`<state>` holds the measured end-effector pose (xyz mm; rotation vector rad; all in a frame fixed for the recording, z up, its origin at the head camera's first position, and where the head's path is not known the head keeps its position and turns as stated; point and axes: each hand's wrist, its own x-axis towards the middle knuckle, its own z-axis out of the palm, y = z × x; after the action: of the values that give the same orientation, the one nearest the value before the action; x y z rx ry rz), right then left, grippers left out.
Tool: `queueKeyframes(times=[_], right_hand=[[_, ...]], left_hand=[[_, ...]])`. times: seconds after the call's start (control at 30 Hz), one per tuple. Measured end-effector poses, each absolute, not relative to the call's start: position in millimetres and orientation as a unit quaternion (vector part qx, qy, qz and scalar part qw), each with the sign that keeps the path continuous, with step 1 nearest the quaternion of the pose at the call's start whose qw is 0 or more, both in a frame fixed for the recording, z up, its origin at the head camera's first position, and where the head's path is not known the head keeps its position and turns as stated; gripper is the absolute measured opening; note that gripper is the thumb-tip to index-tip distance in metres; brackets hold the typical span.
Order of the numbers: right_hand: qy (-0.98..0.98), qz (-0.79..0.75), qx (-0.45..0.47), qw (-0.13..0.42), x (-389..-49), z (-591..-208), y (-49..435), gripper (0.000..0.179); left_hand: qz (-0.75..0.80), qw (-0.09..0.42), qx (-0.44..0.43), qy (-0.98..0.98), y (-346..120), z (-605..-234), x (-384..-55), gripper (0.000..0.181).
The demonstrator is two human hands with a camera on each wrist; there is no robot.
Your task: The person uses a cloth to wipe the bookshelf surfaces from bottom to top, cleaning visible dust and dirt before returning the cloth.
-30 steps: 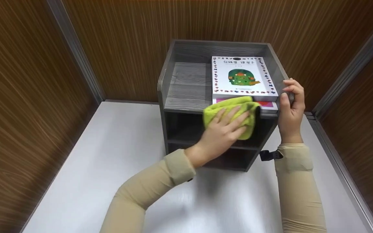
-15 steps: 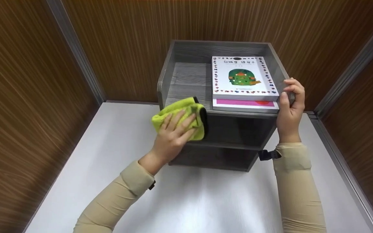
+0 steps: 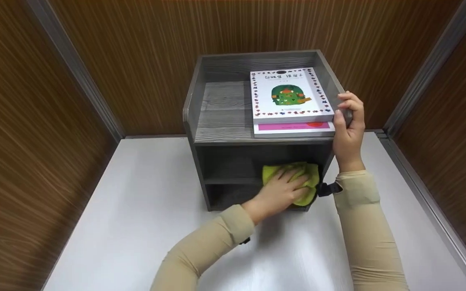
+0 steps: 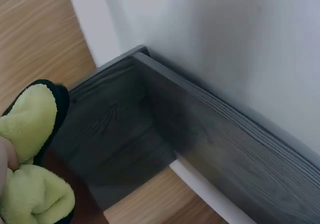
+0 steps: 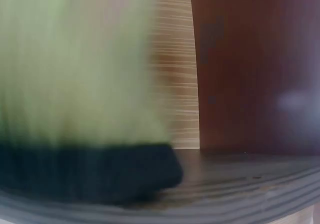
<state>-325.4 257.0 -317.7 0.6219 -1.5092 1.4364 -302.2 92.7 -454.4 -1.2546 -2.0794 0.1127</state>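
Observation:
A folded yellow-green cloth with a black edge [image 3: 271,171] is under my left hand [image 3: 281,192]. Its fingers hold the cloth at the right of the shelf's front, level with the middle board. In the left wrist view the cloth [image 4: 35,114] bunches around a bit of a finger at the left edge. My right hand [image 3: 350,133] grips the top front corner of the grey wooden shelf unit [image 3: 225,139], thumb on the inner side. The blurred cloth fills the left of the right wrist view, close to the wood. The palm of my left hand is hidden from above.
On the shelf's top, to the right, a white picture book [image 3: 285,97] lies over another book with a pink band [image 3: 289,126]. The unit stands on a white surface [image 3: 144,194]. Wood-grain panels [image 3: 128,68] enclose it behind and on both sides.
My left hand swept the cloth leftward along the top's front edge, then moved down and right to the lower compartments. The right hand keeps its grip. The head view shifted slightly.

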Motion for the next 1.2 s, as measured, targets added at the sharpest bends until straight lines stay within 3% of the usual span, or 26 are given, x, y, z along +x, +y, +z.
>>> queueKeyframes(times=[0.3,0.53,0.9,1.2], right_hand=[[-0.623,0.585,0.253,0.454,-323.2,-318.4,256.4,0.018],[-0.632,0.583,0.248,0.446,-320.8,-318.9,259.4,0.019],[-0.63,0.585,0.249,0.446,-321.5,-320.3,255.0,0.019],[-0.616,0.594,0.243,0.458,-323.4,-316.5,253.9,0.02]], left_hand=[[0.071,0.298,-0.412,-0.858,111.7,-457.7,-288.8,0.031],[0.039,0.298,-0.398,-0.867,56.7,-465.0,-286.8,0.034],[-0.047,0.361,-0.335,-0.869,-54.0,-472.1,-278.1,0.024],[-0.047,0.35,-0.339,-0.872,-63.3,-466.6,-284.7,0.019]])
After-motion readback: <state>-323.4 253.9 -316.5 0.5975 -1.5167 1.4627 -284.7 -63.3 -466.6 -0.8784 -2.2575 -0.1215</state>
